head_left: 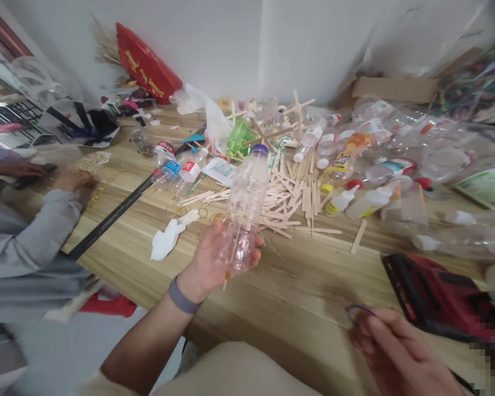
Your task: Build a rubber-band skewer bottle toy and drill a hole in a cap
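Grasping 1 clear bottle (pixel 247 192) is the left hand (pixel 208 256) — pinching 1 curved purple strip (pixel 365 309), the right hand (pixel 396 341).

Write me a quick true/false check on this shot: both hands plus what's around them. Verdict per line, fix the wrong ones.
1. The left hand holds a clear bottle with a purple cap. True.
2. The right hand is empty. False: it holds a thin purple item, too blurred to identify.
3. A wristband is on the left wrist. True.
4. The wooden sticks stand in a neat tower. False: they lie loose in a spread pile.
5. The red-and-black device lies on the picture's left side. False: it is on the right.
6. Another person's grey sleeve shows at the picture's left. True.
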Action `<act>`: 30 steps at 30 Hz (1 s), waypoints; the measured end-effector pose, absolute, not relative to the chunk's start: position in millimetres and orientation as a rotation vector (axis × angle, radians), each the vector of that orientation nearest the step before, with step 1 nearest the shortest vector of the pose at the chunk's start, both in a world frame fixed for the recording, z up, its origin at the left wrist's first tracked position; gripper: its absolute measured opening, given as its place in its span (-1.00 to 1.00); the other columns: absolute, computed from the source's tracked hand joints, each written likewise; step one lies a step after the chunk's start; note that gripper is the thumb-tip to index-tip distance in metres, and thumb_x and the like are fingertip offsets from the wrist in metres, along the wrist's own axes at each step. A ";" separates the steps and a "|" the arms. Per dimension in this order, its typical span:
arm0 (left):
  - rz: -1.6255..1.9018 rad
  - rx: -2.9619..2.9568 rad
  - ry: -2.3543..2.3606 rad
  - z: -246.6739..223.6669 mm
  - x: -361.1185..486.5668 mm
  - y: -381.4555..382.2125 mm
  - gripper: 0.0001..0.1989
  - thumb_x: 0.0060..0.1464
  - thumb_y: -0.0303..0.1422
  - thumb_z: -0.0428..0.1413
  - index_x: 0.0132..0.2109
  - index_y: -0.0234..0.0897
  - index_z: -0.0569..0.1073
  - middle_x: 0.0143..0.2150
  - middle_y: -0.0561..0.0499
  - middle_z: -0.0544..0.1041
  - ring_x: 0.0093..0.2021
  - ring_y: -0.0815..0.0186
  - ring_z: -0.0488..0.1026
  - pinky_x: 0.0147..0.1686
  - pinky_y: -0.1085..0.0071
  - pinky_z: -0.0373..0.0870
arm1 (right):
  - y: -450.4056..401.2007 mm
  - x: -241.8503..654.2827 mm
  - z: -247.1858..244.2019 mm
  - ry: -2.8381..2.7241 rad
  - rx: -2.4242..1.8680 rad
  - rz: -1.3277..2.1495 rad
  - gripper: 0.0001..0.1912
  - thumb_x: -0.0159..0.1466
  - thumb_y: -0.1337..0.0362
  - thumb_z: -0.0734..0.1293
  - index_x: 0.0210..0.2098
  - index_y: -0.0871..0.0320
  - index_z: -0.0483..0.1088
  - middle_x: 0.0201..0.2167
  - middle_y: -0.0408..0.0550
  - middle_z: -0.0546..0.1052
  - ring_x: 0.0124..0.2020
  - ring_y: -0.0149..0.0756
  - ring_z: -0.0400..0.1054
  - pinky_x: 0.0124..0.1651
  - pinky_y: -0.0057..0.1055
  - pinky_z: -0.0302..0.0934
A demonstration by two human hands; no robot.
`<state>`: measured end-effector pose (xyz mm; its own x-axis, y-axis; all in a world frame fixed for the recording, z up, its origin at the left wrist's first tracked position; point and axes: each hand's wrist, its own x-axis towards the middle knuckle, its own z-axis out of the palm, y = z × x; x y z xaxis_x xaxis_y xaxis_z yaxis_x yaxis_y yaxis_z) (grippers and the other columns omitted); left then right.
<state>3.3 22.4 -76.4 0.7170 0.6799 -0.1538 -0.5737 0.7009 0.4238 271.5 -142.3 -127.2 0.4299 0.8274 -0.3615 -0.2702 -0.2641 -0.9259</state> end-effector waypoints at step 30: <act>0.832 0.529 0.398 -88.8 27.7 5.4 -0.47 0.00 -0.01 0.23 0.01 -0.27 0.51 -0.15 -0.09 0.59 -0.33 0.24 0.56 -0.74 0.63 0.26 | -100.5 189.9 -117.0 -1.769 -1.642 1.150 -0.62 0.36 0.11 0.13 -0.51 0.12 0.33 -0.55 -0.11 0.44 -0.49 -0.31 0.28 -0.43 -0.42 0.04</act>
